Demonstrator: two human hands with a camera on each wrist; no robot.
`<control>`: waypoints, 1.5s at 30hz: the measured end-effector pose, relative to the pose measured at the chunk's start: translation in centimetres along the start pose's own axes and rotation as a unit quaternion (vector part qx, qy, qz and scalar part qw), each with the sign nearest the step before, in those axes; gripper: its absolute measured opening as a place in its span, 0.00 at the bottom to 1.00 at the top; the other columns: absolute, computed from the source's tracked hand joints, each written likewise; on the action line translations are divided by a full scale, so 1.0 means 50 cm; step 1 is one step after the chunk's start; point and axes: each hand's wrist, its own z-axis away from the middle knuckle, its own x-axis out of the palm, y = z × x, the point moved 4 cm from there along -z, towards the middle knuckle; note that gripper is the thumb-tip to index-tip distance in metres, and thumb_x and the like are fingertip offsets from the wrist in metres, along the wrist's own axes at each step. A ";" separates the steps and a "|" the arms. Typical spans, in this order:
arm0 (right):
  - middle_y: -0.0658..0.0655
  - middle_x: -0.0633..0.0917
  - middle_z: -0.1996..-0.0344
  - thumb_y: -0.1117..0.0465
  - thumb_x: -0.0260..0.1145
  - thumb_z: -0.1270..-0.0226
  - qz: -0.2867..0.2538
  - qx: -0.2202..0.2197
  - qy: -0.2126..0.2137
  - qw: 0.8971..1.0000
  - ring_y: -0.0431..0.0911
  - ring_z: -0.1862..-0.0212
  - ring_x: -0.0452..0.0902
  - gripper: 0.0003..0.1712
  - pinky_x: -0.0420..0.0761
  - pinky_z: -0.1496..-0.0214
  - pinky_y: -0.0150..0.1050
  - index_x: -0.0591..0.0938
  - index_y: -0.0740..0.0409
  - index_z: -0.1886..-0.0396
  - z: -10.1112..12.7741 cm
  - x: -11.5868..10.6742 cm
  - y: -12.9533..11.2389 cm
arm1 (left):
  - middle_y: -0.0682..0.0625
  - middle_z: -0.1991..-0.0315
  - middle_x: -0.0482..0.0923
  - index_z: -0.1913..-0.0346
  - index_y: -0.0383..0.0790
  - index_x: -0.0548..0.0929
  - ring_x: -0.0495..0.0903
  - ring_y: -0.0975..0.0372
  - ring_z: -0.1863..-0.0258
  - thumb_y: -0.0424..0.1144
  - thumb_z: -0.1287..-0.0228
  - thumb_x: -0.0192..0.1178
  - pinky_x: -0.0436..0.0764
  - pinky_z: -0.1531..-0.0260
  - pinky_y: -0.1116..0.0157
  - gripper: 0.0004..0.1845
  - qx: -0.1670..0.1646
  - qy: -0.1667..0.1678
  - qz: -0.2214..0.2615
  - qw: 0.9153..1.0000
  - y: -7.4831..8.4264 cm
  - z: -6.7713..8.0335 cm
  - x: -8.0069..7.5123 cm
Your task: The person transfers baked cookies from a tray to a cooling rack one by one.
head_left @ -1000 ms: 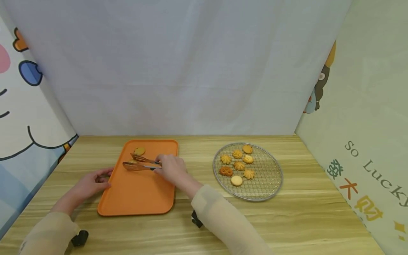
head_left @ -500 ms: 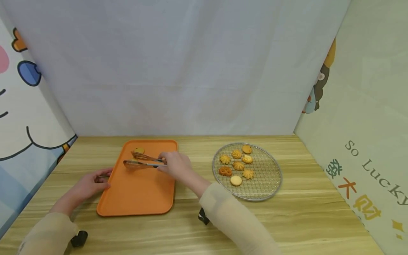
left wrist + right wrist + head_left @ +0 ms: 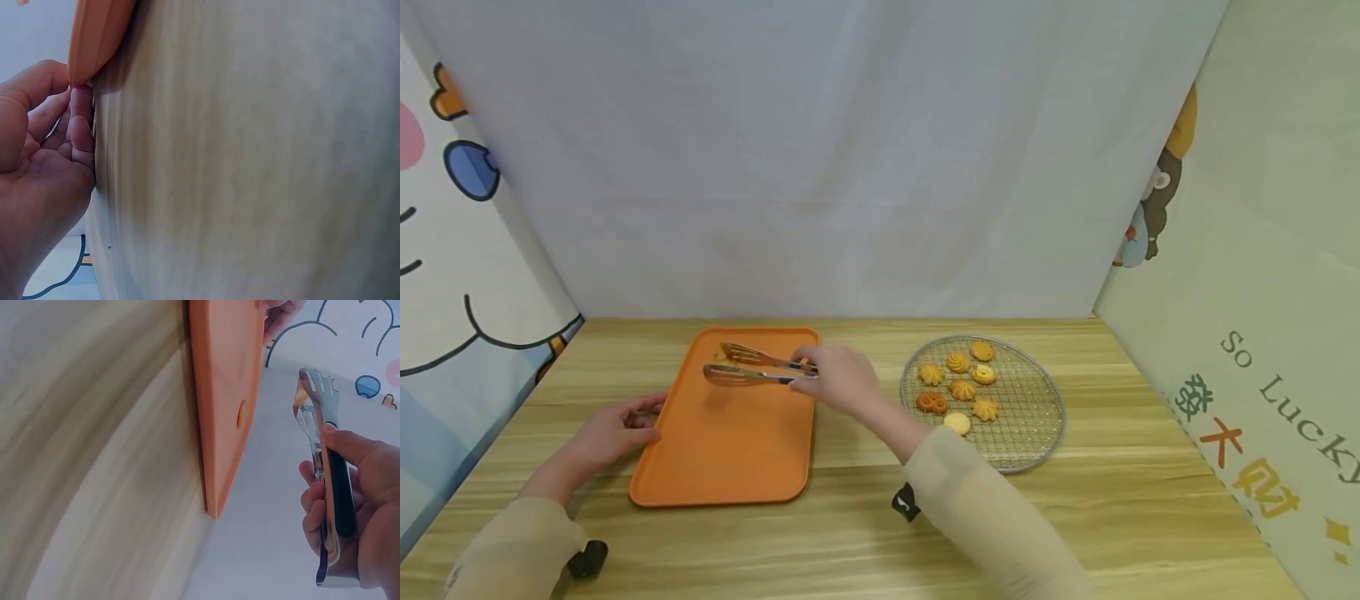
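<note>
In the head view my right hand (image 3: 842, 379) holds metal tongs (image 3: 760, 372) over the upper part of the orange tray (image 3: 722, 450). The tongs' two arms are spread apart, and no cookie shows between their tips in the right wrist view. A round cookie (image 3: 242, 414) lies on the tray; in the head view the tongs' tips partly cover it. My left hand (image 3: 613, 433) pinches the tray's left rim, thumb above and fingers at the underside in the left wrist view.
A round wire rack (image 3: 1030, 425) with several cookies (image 3: 962, 390), among them a pretzel-shaped one (image 3: 932, 402), stands to the right of the tray. My right forearm overlaps its near left edge. A white curtain (image 3: 850, 167) closes off the table's back.
My right hand has moved right and away from me with the tongs, lifting them off the tray's cookie area. The left hand and tray have stayed in place.
</note>
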 end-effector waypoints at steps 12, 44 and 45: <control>0.45 0.85 0.64 0.43 0.67 0.41 -0.023 -0.014 0.031 0.999 0.37 0.70 0.76 0.21 0.69 0.76 0.31 0.81 0.43 0.49 0.037 -0.063 0.029 | 0.34 0.41 0.69 0.31 0.31 0.61 0.73 0.63 0.58 0.41 0.37 0.61 0.74 0.62 0.71 0.35 0.000 -0.004 0.010 1.000 0.012 -0.001 -0.006; 0.47 0.85 0.65 0.49 0.69 0.42 -0.059 -0.003 0.111 0.992 0.38 0.82 0.64 0.19 0.61 0.80 0.33 0.82 0.46 0.51 0.172 -0.189 0.101 | 0.34 0.42 0.71 0.32 0.31 0.64 0.74 0.59 0.56 0.41 0.38 0.62 0.73 0.62 0.69 0.34 -0.007 0.002 -0.015 1.000 0.029 0.014 -0.011; 0.47 0.85 0.65 0.49 0.69 0.42 -0.065 0.001 0.112 0.992 0.38 0.82 0.65 0.19 0.62 0.80 0.34 0.82 0.46 0.51 0.178 -0.192 0.105 | 0.34 0.42 0.71 0.32 0.31 0.64 0.74 0.59 0.57 0.41 0.38 0.62 0.74 0.62 0.70 0.34 -0.007 0.003 -0.015 1.000 0.029 0.014 -0.010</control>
